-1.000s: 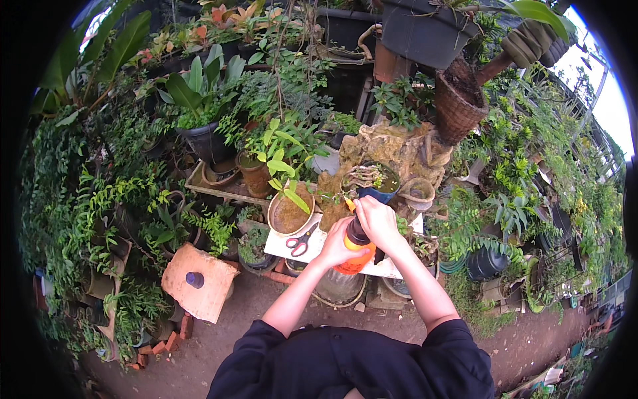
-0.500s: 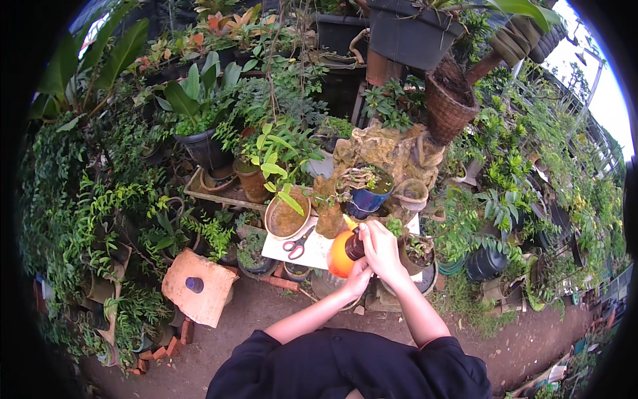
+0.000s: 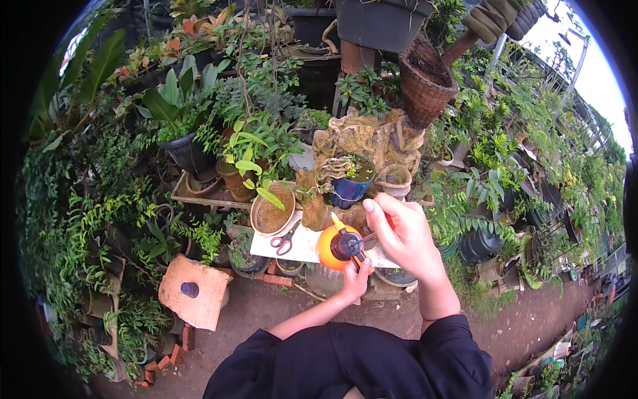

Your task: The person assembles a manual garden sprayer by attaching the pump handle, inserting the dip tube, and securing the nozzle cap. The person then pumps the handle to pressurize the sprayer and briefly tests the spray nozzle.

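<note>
My left hand grips the black handle of an orange pump sprayer with a yellow nozzle, held over a white board. My right hand is raised beside and above the sprayer, its fingers curled and thumb upright. A thin dark rod seems to run from the sprayer's top toward this hand; what the fingers close on is hidden. Red-and-black scissors lie on the board, left of the sprayer. Beyond it, a blue glazed pot holds a small twisted-stem plant.
A round tan pot stands at the board's far left, and a rough rock piece rises behind. At the left, a dark cap-like object rests on a tan slab. A wicker planter leans above; potted plants crowd both sides.
My right hand has come off the sprayer's head and risen up and to the right. The sprayer, still in my left hand, has moved slightly left in view as the whole scene shifted left.
</note>
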### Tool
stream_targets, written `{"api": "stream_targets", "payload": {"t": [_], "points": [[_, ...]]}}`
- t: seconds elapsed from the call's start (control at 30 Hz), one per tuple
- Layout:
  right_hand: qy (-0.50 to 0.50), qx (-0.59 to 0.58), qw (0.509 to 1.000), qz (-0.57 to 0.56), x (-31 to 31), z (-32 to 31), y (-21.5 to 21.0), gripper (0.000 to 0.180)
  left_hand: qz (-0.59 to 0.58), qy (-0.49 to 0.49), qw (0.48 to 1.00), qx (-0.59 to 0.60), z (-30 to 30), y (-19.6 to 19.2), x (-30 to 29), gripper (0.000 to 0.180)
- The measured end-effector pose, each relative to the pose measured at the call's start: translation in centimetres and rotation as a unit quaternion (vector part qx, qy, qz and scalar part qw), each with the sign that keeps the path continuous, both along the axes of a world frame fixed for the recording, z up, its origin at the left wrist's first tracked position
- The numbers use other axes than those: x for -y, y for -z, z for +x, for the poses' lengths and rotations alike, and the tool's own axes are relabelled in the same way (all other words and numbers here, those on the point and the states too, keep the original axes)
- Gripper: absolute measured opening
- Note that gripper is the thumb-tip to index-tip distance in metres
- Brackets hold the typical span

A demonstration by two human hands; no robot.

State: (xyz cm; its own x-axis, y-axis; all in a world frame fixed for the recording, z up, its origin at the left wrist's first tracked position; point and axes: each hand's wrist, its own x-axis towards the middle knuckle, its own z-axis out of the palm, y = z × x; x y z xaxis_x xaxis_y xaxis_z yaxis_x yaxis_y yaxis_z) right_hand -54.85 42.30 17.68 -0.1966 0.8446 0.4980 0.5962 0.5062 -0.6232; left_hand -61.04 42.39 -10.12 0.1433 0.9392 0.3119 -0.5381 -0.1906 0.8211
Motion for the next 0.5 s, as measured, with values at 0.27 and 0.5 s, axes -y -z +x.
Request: {"api": "stream_targets", "payload": {"t": [0.27, 0.5], "points": [[-0.003, 0.016, 0.997, 0.078, 0.1, -2.3, 2.9, 0.024, -0.015, -0.055, 0.997, -0.051, -0.8, -1.0, -0.2, 0.029], [0.023, 0.052, 0.996, 0.069, -0.2, -2.2, 4.7, 0.021, -0.004, -0.046, 0.998, -0.043, -0.8, -0.8, -0.3, 0.028]]}}
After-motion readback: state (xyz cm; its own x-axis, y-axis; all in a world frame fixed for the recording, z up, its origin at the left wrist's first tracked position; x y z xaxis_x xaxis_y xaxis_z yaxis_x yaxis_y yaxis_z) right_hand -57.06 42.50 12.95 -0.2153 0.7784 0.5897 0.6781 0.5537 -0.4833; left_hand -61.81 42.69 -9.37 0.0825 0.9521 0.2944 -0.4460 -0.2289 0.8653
